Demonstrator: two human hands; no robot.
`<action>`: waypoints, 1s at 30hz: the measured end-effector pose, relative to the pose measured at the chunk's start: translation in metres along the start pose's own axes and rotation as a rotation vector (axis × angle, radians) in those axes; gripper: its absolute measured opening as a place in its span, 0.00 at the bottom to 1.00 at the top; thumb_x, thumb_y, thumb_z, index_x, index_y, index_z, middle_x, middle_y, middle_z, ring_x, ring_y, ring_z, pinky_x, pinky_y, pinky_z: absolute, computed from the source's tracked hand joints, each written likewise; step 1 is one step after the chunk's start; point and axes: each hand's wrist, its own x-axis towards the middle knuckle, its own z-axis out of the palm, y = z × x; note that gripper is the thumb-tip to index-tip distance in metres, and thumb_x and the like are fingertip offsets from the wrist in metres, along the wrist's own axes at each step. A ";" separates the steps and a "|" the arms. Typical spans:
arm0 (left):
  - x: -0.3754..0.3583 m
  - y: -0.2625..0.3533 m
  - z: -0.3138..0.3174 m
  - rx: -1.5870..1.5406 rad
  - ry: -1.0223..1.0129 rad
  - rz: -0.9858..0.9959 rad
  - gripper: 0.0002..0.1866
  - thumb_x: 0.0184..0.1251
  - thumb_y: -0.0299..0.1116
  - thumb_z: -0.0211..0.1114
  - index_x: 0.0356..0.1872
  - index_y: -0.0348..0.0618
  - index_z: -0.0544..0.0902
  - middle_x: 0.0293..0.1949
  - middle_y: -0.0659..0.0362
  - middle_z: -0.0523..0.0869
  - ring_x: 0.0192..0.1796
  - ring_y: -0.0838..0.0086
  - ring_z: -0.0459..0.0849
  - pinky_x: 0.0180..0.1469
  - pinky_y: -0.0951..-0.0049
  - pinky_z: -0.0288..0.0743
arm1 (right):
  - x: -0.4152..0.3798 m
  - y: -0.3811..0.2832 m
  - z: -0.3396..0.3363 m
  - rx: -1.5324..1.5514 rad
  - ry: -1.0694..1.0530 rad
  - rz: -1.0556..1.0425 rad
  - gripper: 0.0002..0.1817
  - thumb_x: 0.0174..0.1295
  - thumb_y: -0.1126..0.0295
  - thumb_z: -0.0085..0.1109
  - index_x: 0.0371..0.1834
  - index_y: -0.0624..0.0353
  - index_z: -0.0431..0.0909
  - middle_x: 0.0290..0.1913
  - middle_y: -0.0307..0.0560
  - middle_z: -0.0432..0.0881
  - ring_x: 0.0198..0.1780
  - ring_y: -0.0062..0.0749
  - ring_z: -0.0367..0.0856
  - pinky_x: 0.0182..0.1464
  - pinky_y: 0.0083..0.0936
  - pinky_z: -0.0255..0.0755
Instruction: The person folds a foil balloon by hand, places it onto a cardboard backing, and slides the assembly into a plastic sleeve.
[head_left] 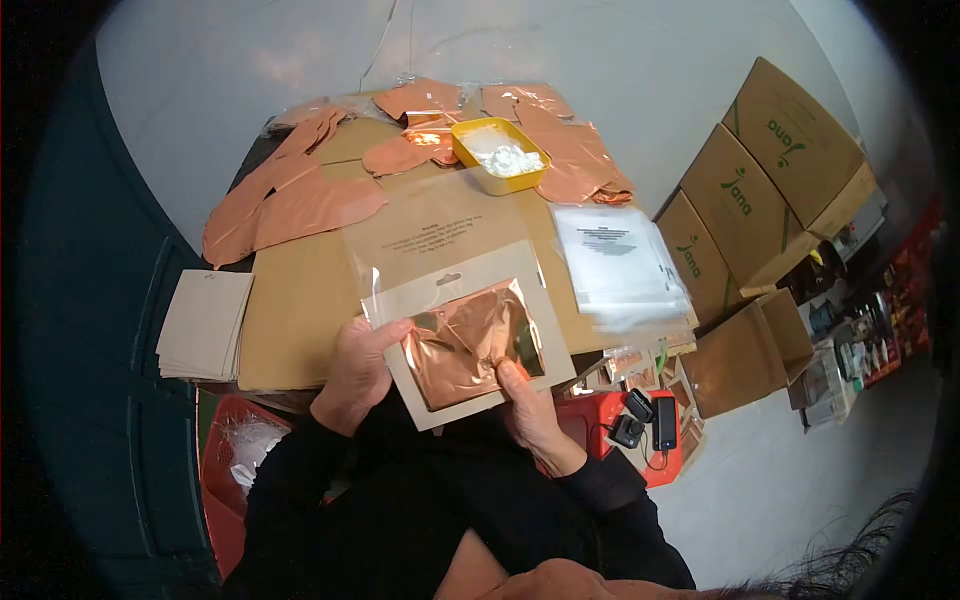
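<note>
A folded shiny copper foil piece [465, 345] lies against a beige backing card [455, 415] with a hanging slot at its top. A clear printed plastic bag [420, 225] is around the card, its upper part reaching over the table. My left hand [365, 360] grips the left edge of the package, thumb on its front. At the lower right, my right hand [530, 415] holds the package with its thumb pressed on the foil. The fingers behind the card are hidden.
Flat copper foil pieces [310, 215] and a yellow tub [515, 184] with white material lie on the cardboard-topped table [290, 310]. Beige cards [200, 325] are stacked left, clear bags [615, 265] right. Boxes [740, 200] stand beyond; a red basket [215, 480] sits below left.
</note>
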 end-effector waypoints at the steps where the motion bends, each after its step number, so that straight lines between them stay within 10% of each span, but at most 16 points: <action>1: 0.000 0.004 -0.002 0.014 -0.006 0.012 0.24 0.61 0.22 0.61 0.61 0.33 0.70 0.55 0.51 0.81 0.55 0.66 0.81 0.60 0.63 0.75 | 0.000 -0.002 -0.002 -0.015 -0.003 -0.009 0.21 0.69 0.70 0.57 0.63 0.61 0.68 0.53 0.39 0.74 0.51 0.19 0.73 0.54 0.21 0.69; 6: -0.011 0.017 -0.016 0.053 0.006 -0.044 0.17 0.62 0.22 0.61 0.53 0.30 0.76 0.46 0.51 0.84 0.46 0.69 0.85 0.51 0.68 0.80 | -0.015 -0.011 -0.040 -0.335 -0.113 0.186 0.10 0.68 0.66 0.61 0.31 0.60 0.84 0.30 0.29 0.80 0.32 0.12 0.72 0.38 0.16 0.68; 10: -0.029 -0.002 -0.039 0.131 -0.031 -0.177 0.10 0.63 0.22 0.62 0.44 0.29 0.81 0.34 0.53 0.87 0.30 0.73 0.86 0.33 0.74 0.82 | -0.033 -0.031 -0.064 -0.461 -0.454 0.628 0.11 0.68 0.65 0.61 0.38 0.61 0.86 0.33 0.30 0.82 0.38 0.13 0.75 0.43 0.16 0.70; 13: -0.041 -0.006 -0.025 0.135 0.010 -0.240 0.08 0.62 0.22 0.62 0.40 0.29 0.83 0.28 0.54 0.86 0.22 0.74 0.83 0.24 0.76 0.78 | -0.014 -0.032 -0.068 -0.369 -0.279 0.445 0.19 0.67 0.60 0.61 0.51 0.64 0.81 0.45 0.37 0.83 0.47 0.20 0.78 0.52 0.23 0.72; 16: -0.044 -0.011 -0.024 0.137 -0.006 -0.255 0.09 0.62 0.23 0.63 0.42 0.29 0.83 0.30 0.54 0.86 0.24 0.74 0.84 0.27 0.76 0.79 | 0.009 -0.040 -0.041 -0.011 -0.129 0.425 0.24 0.66 0.63 0.63 0.61 0.63 0.73 0.54 0.42 0.80 0.54 0.26 0.77 0.60 0.26 0.70; 30: -0.074 -0.029 -0.040 0.102 -0.049 -0.333 0.18 0.63 0.26 0.63 0.53 0.27 0.79 0.47 0.50 0.86 0.44 0.70 0.86 0.48 0.71 0.80 | 0.004 -0.026 -0.024 -0.153 -0.193 0.431 0.20 0.58 0.69 0.71 0.52 0.64 0.81 0.46 0.42 0.85 0.46 0.23 0.81 0.53 0.23 0.73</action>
